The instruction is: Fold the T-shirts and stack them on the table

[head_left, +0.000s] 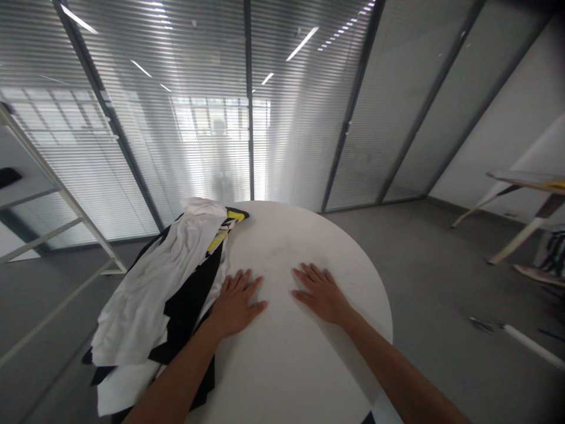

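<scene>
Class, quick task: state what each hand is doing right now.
Left hand: open, flat on the round white table, holding nothing.
Right hand: open, flat on it, holding nothing.

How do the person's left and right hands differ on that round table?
The left hand lies right against the pile of white and black clothing, while the right hand sits farther from that pile, on bare tabletop. The left hand's fingers slant toward the right of the view, and the right hand's fingers slant toward the left. Both hands lie flat, palm down, with fingers spread, on the round white table.
</scene>
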`<state>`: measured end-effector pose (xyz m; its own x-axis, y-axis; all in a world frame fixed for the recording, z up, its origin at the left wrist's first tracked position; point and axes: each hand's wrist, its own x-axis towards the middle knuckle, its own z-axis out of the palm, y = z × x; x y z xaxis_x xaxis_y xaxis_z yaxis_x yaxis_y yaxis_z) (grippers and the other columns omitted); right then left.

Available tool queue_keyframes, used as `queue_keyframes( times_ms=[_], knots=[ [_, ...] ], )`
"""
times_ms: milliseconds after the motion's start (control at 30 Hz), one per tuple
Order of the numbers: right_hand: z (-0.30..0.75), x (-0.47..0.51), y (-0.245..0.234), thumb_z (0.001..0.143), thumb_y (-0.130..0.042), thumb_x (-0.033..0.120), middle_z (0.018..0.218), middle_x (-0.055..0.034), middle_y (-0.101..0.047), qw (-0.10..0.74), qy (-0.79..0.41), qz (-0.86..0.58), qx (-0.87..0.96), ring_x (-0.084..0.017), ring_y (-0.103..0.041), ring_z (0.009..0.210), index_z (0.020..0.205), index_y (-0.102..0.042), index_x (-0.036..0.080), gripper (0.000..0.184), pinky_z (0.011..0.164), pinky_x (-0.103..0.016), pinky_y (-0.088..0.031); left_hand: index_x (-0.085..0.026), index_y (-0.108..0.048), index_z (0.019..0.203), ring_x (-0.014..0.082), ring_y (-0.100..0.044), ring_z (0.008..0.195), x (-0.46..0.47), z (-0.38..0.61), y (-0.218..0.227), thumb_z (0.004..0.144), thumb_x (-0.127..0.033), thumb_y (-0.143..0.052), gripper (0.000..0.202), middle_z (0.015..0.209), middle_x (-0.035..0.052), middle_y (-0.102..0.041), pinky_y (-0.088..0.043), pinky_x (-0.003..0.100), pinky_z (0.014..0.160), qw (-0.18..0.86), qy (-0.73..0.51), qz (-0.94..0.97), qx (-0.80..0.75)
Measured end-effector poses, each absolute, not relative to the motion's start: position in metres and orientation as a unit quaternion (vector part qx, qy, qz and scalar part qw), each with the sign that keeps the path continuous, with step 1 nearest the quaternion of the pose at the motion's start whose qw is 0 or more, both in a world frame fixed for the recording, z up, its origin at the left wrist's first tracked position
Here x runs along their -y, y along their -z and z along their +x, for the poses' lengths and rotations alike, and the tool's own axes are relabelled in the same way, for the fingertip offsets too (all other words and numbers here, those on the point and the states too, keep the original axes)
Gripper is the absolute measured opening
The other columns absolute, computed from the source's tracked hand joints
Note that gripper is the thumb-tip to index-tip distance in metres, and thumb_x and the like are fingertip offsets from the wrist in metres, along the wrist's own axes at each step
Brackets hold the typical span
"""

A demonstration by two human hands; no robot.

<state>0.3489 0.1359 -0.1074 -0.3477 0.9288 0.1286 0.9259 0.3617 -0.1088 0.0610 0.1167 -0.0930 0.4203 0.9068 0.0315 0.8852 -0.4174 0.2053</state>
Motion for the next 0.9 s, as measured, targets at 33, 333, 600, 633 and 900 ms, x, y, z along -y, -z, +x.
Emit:
queue_keyframes(
  times_ms=[33, 333, 600, 633, 900],
  knots=[
    [0.349, -0.136, 0.108, 0.091, -0.027, 0.07, 0.158, -0.0059, -0.024, 0.084, -0.008, -0.565, 0.821, -0.031, -0.022, 0.144, 0.15, -0.031, 0.032, 0.07, 0.113, -0.056, -0.019, -0.035, -0.028, 0.151, 0.0303, -0.012, 0.148, -0.117, 0.061, 0.093, 0.088, -0.072, -0.023, 0.073, 0.16, 0.0057, -0.02, -0.01, 0.055, 0.117, 0.078, -0.069, 0.839, -0.534],
    [0.35, -0.138, 0.11, 0.091, -0.028, 0.07, 0.158, -0.0056, -0.024, 0.088, -0.008, -0.563, 0.822, -0.032, -0.022, 0.145, 0.15, -0.031, 0.032, 0.07, 0.113, -0.056, -0.019, -0.035, -0.028, 0.151, 0.0302, -0.011, 0.148, -0.117, 0.062, 0.092, 0.089, -0.072, -0.023, 0.073, 0.16, 0.0059, -0.019, -0.011, 0.055, 0.117, 0.079, -0.065, 0.839, -0.535],
    [0.352, -0.138, 0.109, 0.091, -0.028, 0.071, 0.158, -0.0056, -0.024, 0.088, -0.017, -0.562, 0.822, -0.031, -0.021, 0.145, 0.15, -0.03, 0.033, 0.071, 0.113, -0.056, -0.019, -0.034, -0.031, 0.15, 0.0307, -0.013, 0.147, -0.118, 0.061, 0.099, 0.09, -0.067, -0.032, 0.069, 0.16, 0.0054, -0.021, -0.012, 0.056, 0.117, 0.081, -0.078, 0.84, -0.531],
    [0.352, -0.139, 0.109, 0.09, -0.028, 0.071, 0.158, -0.0055, -0.024, 0.089, -0.02, -0.561, 0.823, -0.031, -0.021, 0.145, 0.15, -0.03, 0.033, 0.071, 0.113, -0.056, -0.019, -0.033, -0.036, 0.148, 0.0306, -0.015, 0.147, -0.119, 0.06, 0.099, 0.09, -0.065, -0.035, 0.065, 0.159, 0.0054, -0.024, -0.013, 0.055, 0.117, 0.082, -0.086, 0.84, -0.53],
    [0.353, -0.137, 0.107, 0.091, -0.027, 0.071, 0.158, -0.0056, -0.026, 0.095, -0.025, -0.559, 0.823, -0.031, -0.022, 0.145, 0.149, -0.033, 0.032, 0.071, 0.113, -0.056, -0.018, -0.023, -0.07, 0.106, 0.0174, -0.061, 0.109, -0.132, 0.02, 0.03, 0.091, -0.035, -0.04, 0.035, 0.114, 0.0044, -0.069, -0.043, 0.03, 0.103, 0.068, -0.228, 0.796, -0.556]
  ],
)
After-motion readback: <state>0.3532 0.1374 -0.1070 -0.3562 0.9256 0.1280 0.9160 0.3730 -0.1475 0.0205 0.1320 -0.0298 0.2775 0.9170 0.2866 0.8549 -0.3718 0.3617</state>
